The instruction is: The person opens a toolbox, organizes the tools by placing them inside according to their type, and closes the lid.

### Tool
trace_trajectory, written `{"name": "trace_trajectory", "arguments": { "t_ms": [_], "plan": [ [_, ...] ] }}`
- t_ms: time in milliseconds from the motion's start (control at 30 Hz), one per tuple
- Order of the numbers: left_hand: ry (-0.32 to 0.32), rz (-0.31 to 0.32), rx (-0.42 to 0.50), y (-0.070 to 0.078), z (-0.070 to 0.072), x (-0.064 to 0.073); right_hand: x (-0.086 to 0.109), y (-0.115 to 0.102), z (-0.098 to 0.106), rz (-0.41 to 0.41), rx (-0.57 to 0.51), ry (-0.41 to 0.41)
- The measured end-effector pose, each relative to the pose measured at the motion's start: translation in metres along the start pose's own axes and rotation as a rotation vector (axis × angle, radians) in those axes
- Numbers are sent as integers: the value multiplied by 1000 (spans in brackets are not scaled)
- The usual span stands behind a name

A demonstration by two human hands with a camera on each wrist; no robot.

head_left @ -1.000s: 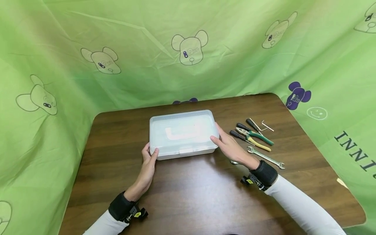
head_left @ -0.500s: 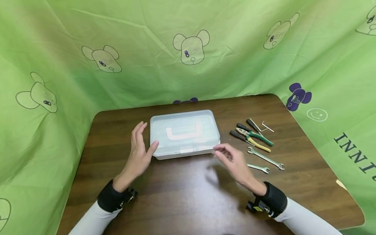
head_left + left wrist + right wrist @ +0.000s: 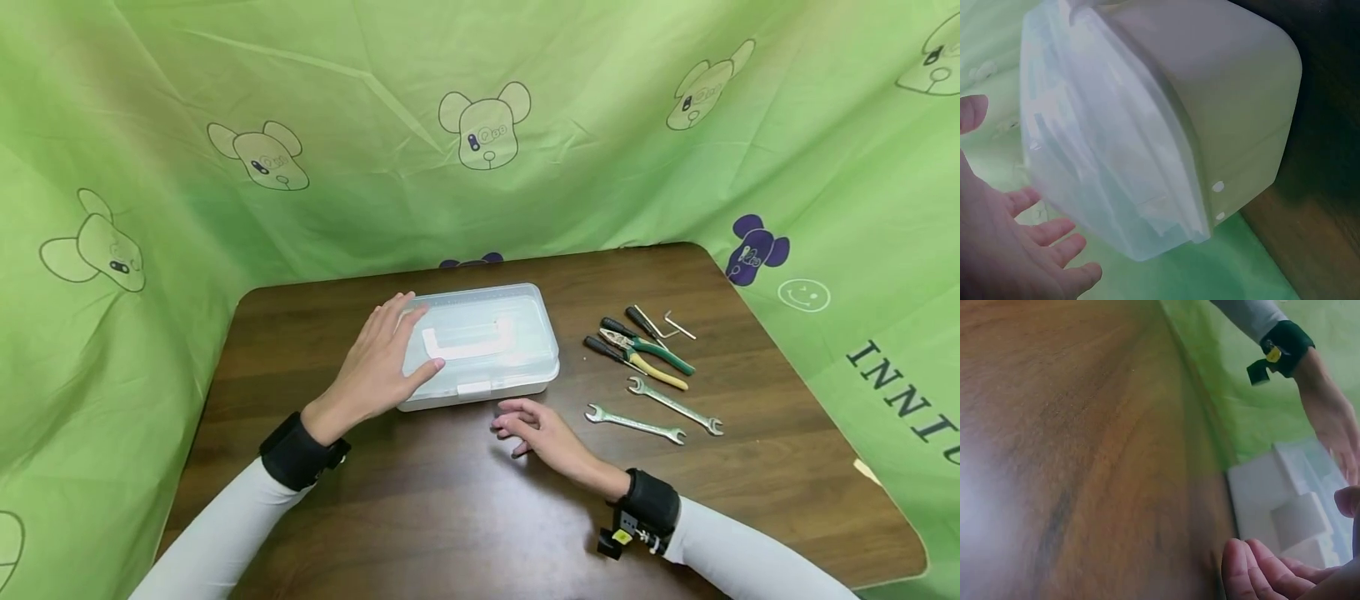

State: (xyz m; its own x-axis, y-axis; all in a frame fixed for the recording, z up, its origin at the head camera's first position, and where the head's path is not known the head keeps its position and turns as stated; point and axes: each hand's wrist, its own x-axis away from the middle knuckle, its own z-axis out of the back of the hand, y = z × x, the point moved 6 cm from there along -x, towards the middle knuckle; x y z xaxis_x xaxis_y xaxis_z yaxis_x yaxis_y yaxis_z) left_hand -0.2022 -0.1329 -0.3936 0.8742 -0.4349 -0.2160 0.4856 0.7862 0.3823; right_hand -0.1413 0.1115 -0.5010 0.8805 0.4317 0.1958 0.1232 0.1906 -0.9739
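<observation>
A clear-lidded white plastic box (image 3: 517,312) lies on the table, its lid down and its latch (image 3: 474,389) facing the front edge. Over the lid's left part my left hand (image 3: 378,362) is spread, thumb apart from the fingers, holding nothing. The left wrist view shows those fingers (image 3: 1054,232) beside the lid. In front of the box, just right of the latch, is my right hand (image 3: 547,437), its fingers loosely bent around nothing. From the right wrist view, its fingertips (image 3: 1235,562) appear close to the box's front wall (image 3: 1260,494).
Right of the box lie pliers (image 3: 648,358) with green and yellow handles, several black-handled screwdrivers (image 3: 603,346) and hex keys (image 3: 678,325). Nearer are two open-end wrenches (image 3: 633,423). A green printed curtain (image 3: 360,217) hangs around the brown wooden table (image 3: 300,333).
Both hands have let go of the box's sides. The left hand has moved right over the lid, and the right hand has come left and nearer to the front of the box.
</observation>
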Motion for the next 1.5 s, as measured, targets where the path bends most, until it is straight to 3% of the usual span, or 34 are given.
{"name": "trace_trajectory", "arguments": {
  "t_ms": [400, 733, 933, 1500],
  "plan": [
    [-70, -8, -84, -7, -23, -8, -20, 9, -20, -180, -419, -46],
    [-86, -15, -109, -7, -28, -10, -28, 9, -29, -293, -655, -66],
    [-98, -8, -114, -7, -28, -9, -30, 10, -32, -316, -699, -67],
    [-113, -21, -148, -7, -29, -11, -34, 13, -37, -323, -742, 36]
  ]
}}
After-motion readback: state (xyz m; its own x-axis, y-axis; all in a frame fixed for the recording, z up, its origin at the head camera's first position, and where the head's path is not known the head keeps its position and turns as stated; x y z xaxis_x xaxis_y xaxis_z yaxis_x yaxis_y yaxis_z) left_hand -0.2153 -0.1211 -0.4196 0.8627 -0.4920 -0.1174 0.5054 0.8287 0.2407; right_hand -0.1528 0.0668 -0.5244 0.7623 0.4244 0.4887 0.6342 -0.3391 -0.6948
